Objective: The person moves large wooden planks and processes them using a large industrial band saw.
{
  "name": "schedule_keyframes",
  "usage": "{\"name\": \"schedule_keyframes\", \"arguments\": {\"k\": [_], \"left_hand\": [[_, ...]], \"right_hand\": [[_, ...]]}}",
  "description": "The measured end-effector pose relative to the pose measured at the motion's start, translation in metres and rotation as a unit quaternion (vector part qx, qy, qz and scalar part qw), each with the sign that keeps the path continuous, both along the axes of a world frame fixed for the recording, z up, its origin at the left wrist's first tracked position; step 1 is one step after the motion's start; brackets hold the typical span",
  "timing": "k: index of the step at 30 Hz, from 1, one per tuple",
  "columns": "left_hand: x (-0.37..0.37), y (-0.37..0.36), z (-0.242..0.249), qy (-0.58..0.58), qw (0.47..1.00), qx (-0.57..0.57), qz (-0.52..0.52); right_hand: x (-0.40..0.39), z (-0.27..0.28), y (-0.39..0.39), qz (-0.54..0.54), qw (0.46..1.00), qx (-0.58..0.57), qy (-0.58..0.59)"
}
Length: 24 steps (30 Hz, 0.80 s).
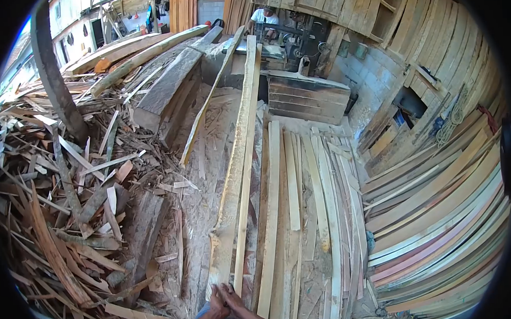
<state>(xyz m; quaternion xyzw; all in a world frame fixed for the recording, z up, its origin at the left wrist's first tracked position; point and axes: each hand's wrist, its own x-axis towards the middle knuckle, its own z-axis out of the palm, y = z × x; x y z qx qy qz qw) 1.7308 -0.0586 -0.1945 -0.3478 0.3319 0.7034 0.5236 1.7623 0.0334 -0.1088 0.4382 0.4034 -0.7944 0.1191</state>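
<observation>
while left hand (233,298) and right hand (217,307) hold board (235,188), co-worker (264,17) by machine (297,41).

The near end of the long board (232,188) lies at the left hand (217,308) and right hand (233,299); the board runs forward from them toward the machine (307,40). A narrower board (245,216) lies along its right side. Beyond the far ends, a person (264,19) is at the machine. Left of the hands spreads the scrap pile (82,205), with the post (55,76) standing in it, farther forward. The squared beam (171,86) lies ahead and left. Right of the hands, loose boards (324,185) lie lengthwise on the floor; farther right is the board stack (438,220). Ahead and right, rope (454,116) hangs above the stack.
</observation>
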Motion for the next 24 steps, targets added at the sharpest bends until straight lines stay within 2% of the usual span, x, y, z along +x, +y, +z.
{"name": "schedule_keyframes", "arguments": {"k": [1, 2, 4, 5, 7, 8, 11, 12, 14, 15, 16, 18, 19, 20, 21, 22, 24], "left_hand": [[-0.019, 0.024, 0.004, 0.003, 1.0, 0.007, -0.015], [-0.041, 0.055, 0.033, 0.009, 0.999, 0.0, -0.035], [-0.083, 0.121, 0.095, 0.014, 0.999, -0.035, -0.034], [-0.103, 0.141, 0.059, 0.032, 0.999, 0.006, -0.031], [-0.14, 0.192, 0.042, 0.061, 0.998, 0.01, -0.012], [-0.162, 0.22, 0.031, 0.062, 0.998, 0.012, -0.012], [-0.219, 0.306, 0.054, 0.086, 0.996, -0.023, 0.014], [-0.242, 0.33, 0.04, 0.041, 0.997, -0.05, 0.028], [-0.282, 0.376, 0.022, 0.08, 0.996, 0.006, 0.048], [-0.303, 0.403, 0.037, 0.083, 0.994, 0.025, 0.068], [-0.323, 0.433, 0.059, 0.076, 0.993, -0.007, 0.095], [-0.367, 0.485, 0.083, 0.009, 0.988, -0.118, 0.102], [-0.385, 0.505, 0.09, 0.022, 0.987, -0.133, 0.089], [-0.408, 0.53, 0.096, 0.04, 0.987, -0.141, 0.07], [-0.428, 0.563, 0.109, 0.048, 0.981, -0.165, 0.088], [-0.45, 0.588, 0.114, 0.04, 0.976, -0.192, 0.093], [-0.485, 0.622, 0.115, 0.098, 0.975, -0.182, 0.078]], "right_hand": [[-0.015, 0.017, 0.025, 0.04, 0.999, 0.01, -0.003], [-0.024, 0.039, 0.05, 0.075, 0.997, 0.029, 0.003], [-0.033, 0.113, 0.092, 0.063, 0.961, 0.202, 0.178], [-0.049, 0.109, 0.108, -0.02, 0.973, 0.146, 0.177], [-0.089, 0.076, 0.154, -0.1, 0.976, 0.089, 0.17], [-0.121, 0.048, 0.189, -0.055, 0.989, 0.092, 0.1], [-0.205, -0.03, 0.285, 0.086, 0.985, 0.092, -0.122], [-0.221, -0.042, 0.31, 0.095, 0.984, 0.09, -0.125], [-0.263, -0.064, 0.373, 0.126, 0.99, 0.065, 0.003], [-0.281, -0.037, 0.413, 0.193, 0.978, 0.084, 0.014], [-0.302, -0.056, 0.439, 0.192, 0.964, 0.168, 0.075], [-0.342, -0.044, 0.522, 0.292, 0.941, 0.046, 0.162], [-0.361, -0.068, 0.572, 0.383, 0.894, -0.005, 0.232], [-0.382, -0.089, 0.625, 0.382, 0.888, -0.079, 0.245], [-0.406, -0.124, 0.681, 0.332, 0.908, -0.113, 0.23], [-0.426, -0.16, 0.728, 0.182, 0.957, -0.011, 0.227], [-0.482, -0.241, 0.831, 0.014, 0.959, 0.227, 0.168]]}}
